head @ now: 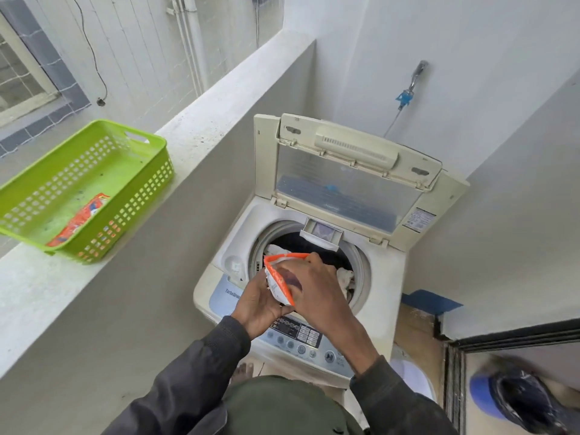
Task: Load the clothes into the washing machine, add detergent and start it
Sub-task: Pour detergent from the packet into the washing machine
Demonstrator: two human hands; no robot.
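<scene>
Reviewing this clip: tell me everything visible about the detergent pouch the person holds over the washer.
The detergent pouch is small and white with orange edges and a dark patch. It looks like crinkled plastic film. Its orange top edge bows outward and appears open. It sits tilted over the front of the washing machine drum opening. The left hand cups it from below and the right hand pinches its top corner. The contents cannot be seen.
</scene>
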